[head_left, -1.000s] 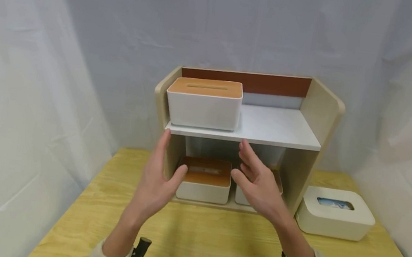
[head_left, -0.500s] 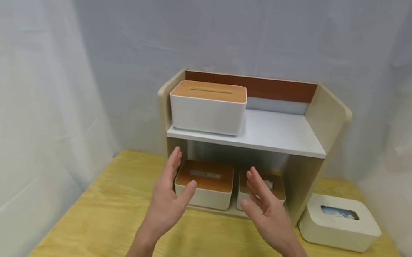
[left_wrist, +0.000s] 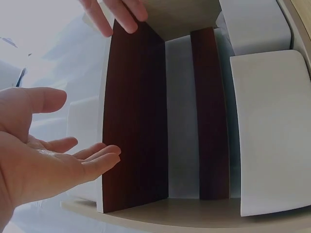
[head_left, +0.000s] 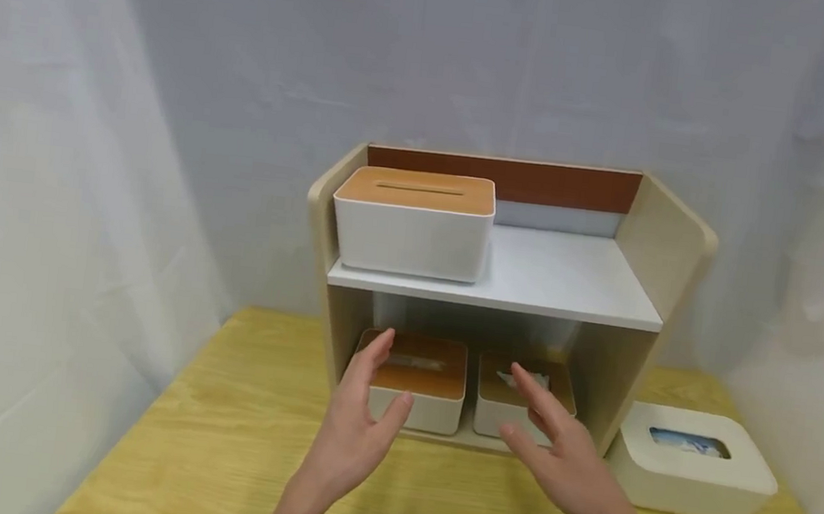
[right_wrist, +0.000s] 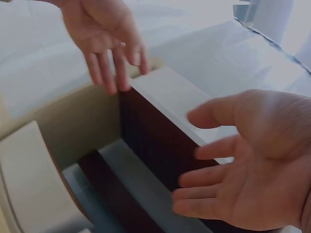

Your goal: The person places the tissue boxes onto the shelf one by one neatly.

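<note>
Both hands are raised in front of a two-tier shelf, palms facing each other and holding nothing. My left hand overlaps the lower left tissue box, white with a brown wooden lid, in the head view. Across from it, my right hand stands before a smaller white tissue box with a brown lid and a bit of tissue poking out. In the left wrist view the left hand has extended fingers beside the shelf board. The right wrist view has the right hand with fingers spread loosely.
On the upper tier, at the left, sits a larger white tissue box with an orange-brown slotted lid. A cream tissue box with an oval window stands right of the shelf on the wooden table. White sheeting hangs behind.
Both hands have come down and to the right in the head view, away from the upper board's edge. More of the lower right tissue box shows. The view itself has shifted slightly.
</note>
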